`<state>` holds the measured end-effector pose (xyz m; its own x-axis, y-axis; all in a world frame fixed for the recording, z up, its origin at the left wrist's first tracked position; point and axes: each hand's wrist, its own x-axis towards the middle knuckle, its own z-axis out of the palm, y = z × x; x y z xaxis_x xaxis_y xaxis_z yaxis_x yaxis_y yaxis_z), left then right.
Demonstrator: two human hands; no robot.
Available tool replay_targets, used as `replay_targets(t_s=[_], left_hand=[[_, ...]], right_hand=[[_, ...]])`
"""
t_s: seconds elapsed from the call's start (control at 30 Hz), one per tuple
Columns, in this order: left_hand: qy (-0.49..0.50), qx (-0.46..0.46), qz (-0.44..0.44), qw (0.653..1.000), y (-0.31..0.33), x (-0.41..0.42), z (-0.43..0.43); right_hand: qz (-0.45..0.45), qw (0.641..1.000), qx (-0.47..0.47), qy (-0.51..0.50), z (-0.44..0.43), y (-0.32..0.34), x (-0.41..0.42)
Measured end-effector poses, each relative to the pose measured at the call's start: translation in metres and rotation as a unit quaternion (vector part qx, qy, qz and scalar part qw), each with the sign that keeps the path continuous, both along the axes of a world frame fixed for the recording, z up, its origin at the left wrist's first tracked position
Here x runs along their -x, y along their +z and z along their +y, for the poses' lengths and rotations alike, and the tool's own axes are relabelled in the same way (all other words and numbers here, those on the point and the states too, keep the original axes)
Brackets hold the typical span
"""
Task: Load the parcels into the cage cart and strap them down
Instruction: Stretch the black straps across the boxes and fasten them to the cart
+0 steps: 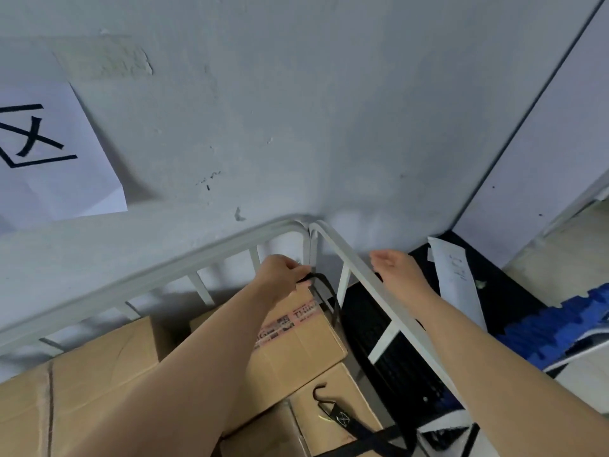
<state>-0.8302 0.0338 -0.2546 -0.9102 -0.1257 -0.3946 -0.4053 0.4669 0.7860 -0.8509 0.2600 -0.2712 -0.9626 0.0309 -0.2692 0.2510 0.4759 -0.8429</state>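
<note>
I am looking down along both bare arms into a corner of the room, where a pale wall (pixel 329 110) is filling most of the view and a white paper sign (pixel 49 153) with black strokes is hanging on it at the left. Below the wall, the cage cart (pixel 204 255) is showing its white rail and short upright bars, and two of its sides are meeting at a rounded corner post just ahead of my hands. Inside the cart, the cardboard parcels (pixel 296 344) are lying packed together, one of them crossed by a band of pink printed tape, with a larger plain one lying to its left. Outside the right-hand rail, a blue ridged object (pixel 553 328) is sitting well apart from the cart.

My left hand (pixel 280 275) is reaching inside the cart near the corner post, its fingers closing in a pinch on the black strap (pixel 326 288), which is looping down from the hand beside the taped parcel. My right hand (pixel 398 268) is hanging just outside the right rail with its fingers loosely curled downward; I cannot tell whether it is gripping anything. On the nearest parcel, a black hook (pixel 319 392) on the end of a strap is lying loose.
</note>
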Motion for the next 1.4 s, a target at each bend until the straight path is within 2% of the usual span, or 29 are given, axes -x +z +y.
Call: replay_targets(t_s=[0.1,0.23,0.3,0.47,0.63,0.77,0.83,1.0,1.1,1.27,1.4], left_hand=[[0.001,-0.100,-0.037,0.994,-0.008,0.021,0.005],[-0.011,-0.170,-0.054,0.984,-0.023,0.041,-0.006],[0.018,-0.163,-0.035,0.986,-0.030,0.052,-0.013],[0.154,-0.099,0.075,0.980,-0.049,0.083,-0.013],[0.118,-0.102,0.064,0.986,-0.077,0.095,0.009],[0.097,-0.091,0.041,0.990,-0.102,0.092,0.018],[0.090,-0.104,0.033,0.990,-0.112,0.092,0.020],[0.082,-0.174,0.008,0.981,-0.128,0.099,0.032],[0.084,-0.222,0.002,0.971,-0.133,0.103,0.040],[0.071,-0.227,-0.002,0.971,-0.137,0.109,0.041],[0.079,-0.212,-0.001,0.974,-0.140,0.108,0.041]], right_hand=[[-0.030,0.999,-0.034,0.004,0.005,-0.013,0.014],[-0.052,0.997,-0.051,0.024,0.001,-0.029,0.027],[-0.079,0.996,-0.040,0.020,-0.004,-0.033,0.034],[-0.151,0.988,0.035,-0.008,-0.007,-0.042,0.049],[-0.185,0.966,0.173,-0.049,-0.009,-0.047,0.061],[-0.213,0.945,0.227,-0.101,-0.012,-0.051,0.072],[-0.227,0.941,0.227,-0.108,-0.014,-0.052,0.078],[-0.232,0.960,0.144,-0.065,-0.019,-0.056,0.088],[-0.271,0.945,0.178,-0.033,-0.018,-0.057,0.094],[-0.307,0.928,0.208,0.041,-0.015,-0.061,0.099],[-0.294,0.927,0.232,0.012,-0.015,-0.067,0.103]])
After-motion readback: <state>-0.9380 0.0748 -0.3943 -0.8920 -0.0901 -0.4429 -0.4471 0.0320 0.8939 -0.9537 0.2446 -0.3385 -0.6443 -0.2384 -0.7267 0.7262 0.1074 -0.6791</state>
